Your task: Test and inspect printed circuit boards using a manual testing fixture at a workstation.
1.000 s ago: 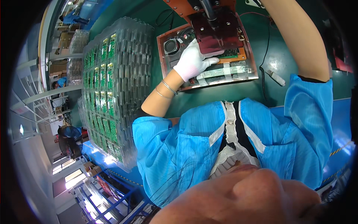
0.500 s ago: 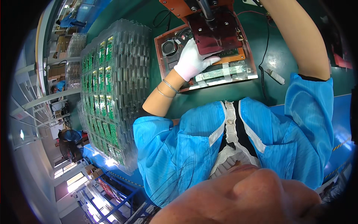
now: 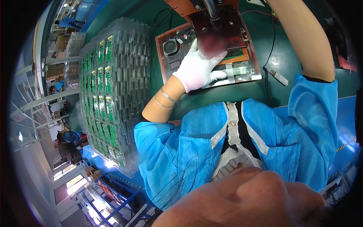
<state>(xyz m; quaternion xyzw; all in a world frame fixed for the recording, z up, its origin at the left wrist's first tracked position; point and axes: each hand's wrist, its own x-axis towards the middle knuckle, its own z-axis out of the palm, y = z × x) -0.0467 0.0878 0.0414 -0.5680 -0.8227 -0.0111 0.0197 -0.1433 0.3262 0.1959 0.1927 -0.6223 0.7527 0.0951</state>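
My left hand, in a white glove, reaches over a shallow rectangular case with electronics inside. Its fingers are apart, some tips hidden at a dark red translucent plate, with a blurred reddish patch in front of them. The thumb stretches out over the case's near side, and I see nothing held. Beside the hand are a round black speaker and an orange frame with a green circuit board. My right forearm runs up past the top edge; the right hand is out of view.
Stacked clear plastic trays with several green circuit boards stand on the left. An orange press-like fixture with a metal rod rises over the case. A black cable and a white spiral-shaped piece lie on the green table.
My left hand has shifted slightly toward me, and its thumb has moved down toward the case's near edge. The right arm stays almost where it was.
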